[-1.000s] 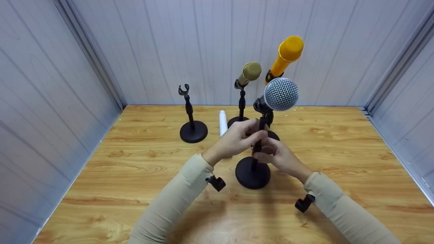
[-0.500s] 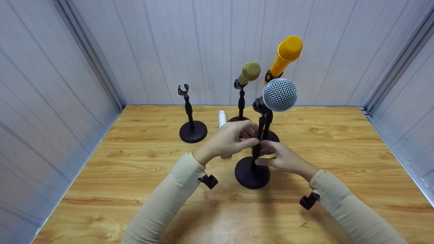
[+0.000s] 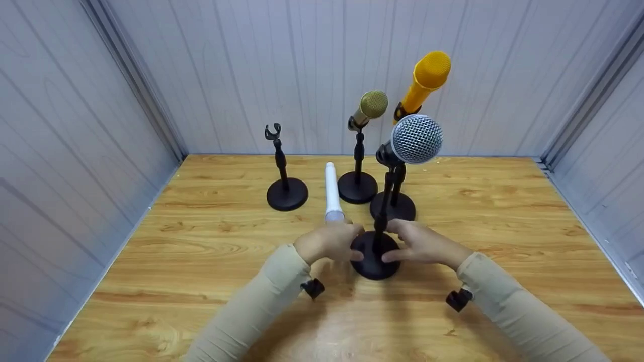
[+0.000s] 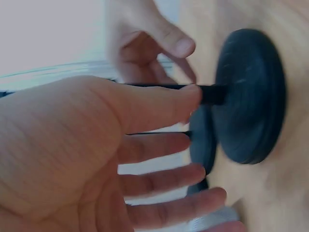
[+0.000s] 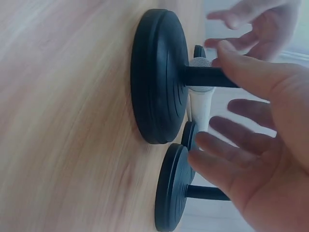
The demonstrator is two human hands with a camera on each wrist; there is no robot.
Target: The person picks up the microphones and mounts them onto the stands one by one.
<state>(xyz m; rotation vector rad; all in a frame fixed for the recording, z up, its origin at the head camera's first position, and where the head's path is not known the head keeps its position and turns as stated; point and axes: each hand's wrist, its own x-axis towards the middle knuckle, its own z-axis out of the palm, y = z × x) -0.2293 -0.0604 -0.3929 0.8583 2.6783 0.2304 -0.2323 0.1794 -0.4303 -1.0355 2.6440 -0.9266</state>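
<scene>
A microphone with a silver mesh head (image 3: 416, 139) sits clipped in a black desk stand (image 3: 375, 266) at the front. My left hand (image 3: 329, 241) is at the left of the stand's round base, fingers fairly straight and spread in the left wrist view. My right hand (image 3: 425, 244) is at the base's right side, its fingers loosely spread around the pole without gripping, as the right wrist view shows. Whether either hand touches the base I cannot tell. A white microphone (image 3: 332, 188) lies on the table just beyond my left hand, which partly hides its silver head.
Behind stand a gold microphone (image 3: 373, 104) and a yellow microphone (image 3: 431, 70), each on a black stand. Farther left is a black stand (image 3: 287, 194) with a bare clip. Pale panel walls (image 3: 241, 75) enclose the wooden table (image 3: 201, 241) at the back and sides.
Both hands have let go of the front stand's pole. They have come down to either side of its base, the left hand moving farther. The stands and microphones have kept their places.
</scene>
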